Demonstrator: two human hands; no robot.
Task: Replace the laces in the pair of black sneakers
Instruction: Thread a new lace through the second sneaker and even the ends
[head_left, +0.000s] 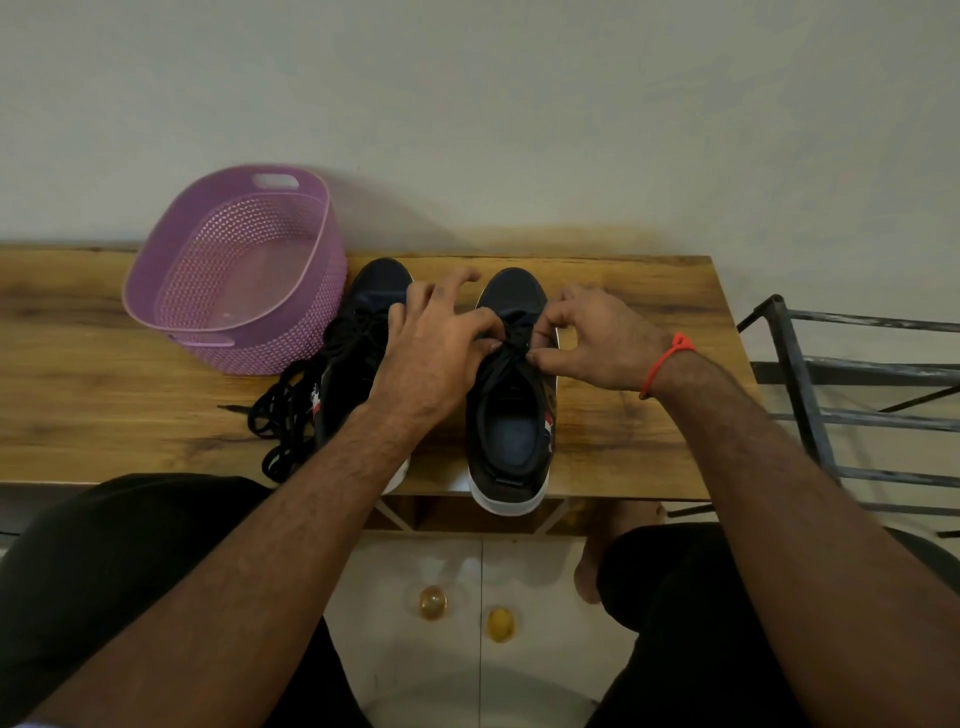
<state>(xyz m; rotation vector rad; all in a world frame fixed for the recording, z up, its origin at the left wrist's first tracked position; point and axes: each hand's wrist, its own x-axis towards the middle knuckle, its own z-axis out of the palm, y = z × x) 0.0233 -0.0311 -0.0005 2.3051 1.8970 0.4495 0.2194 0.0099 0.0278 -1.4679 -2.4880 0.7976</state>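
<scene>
Two black sneakers with white soles stand side by side on a wooden table (639, 364), toes pointing to the wall. Over the right sneaker (511, 415), my left hand (441, 348) pinches its black lace (511, 349) from the left. From the other side my right hand (602, 338) pinches the same lace, at the top of the tongue. My left forearm partly covers the left sneaker (358, 332). A loose pile of black laces (283, 415) lies on the table to its left.
A purple perforated plastic basket (239, 270) sits empty at the table's back left, against the wall. A dark metal rack (852, 405) stands to the right of the table. My knees are under the near table edge, over a white tiled floor.
</scene>
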